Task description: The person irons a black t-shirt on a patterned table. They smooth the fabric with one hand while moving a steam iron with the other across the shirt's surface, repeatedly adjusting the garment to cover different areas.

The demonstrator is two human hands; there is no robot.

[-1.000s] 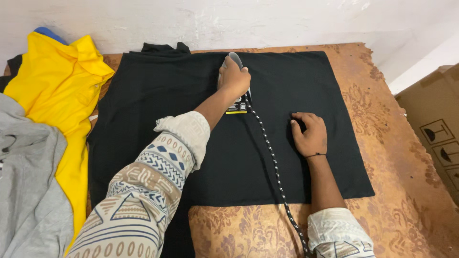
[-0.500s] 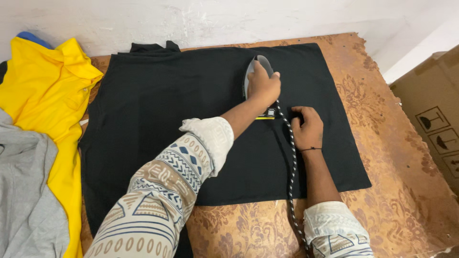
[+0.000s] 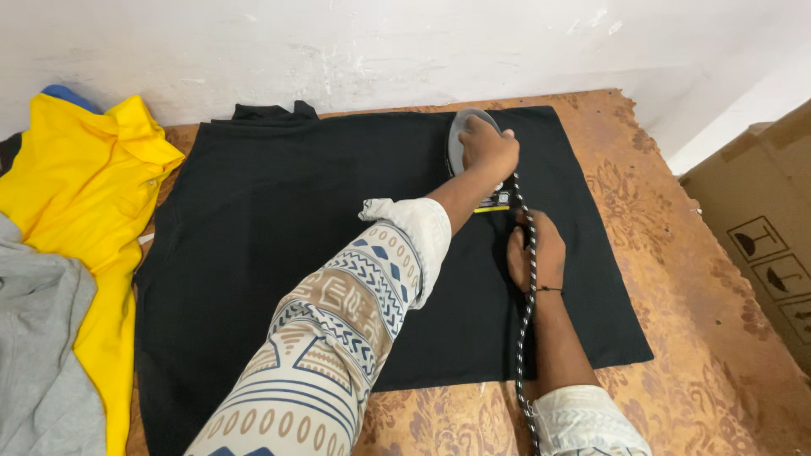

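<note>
A black garment (image 3: 279,219) lies spread flat on a brown patterned surface (image 3: 693,279). My left hand (image 3: 488,150), at the end of a patterned sleeve, grips a grey iron (image 3: 459,135) near the garment's far right part. The iron's black-and-white braided cord (image 3: 527,295) runs back toward me over my right forearm. My right hand (image 3: 536,253) rests on the black cloth just on the near side of the iron, with the cord crossing it.
A yellow shirt (image 3: 80,186) and a grey garment (image 3: 38,355) lie at the left. A white wall (image 3: 380,51) runs along the far edge. A cardboard box (image 3: 760,219) stands at the right.
My left hand has slid the iron to the right across the black garment. My right hand has stayed pressed on the cloth near the same spot.
</note>
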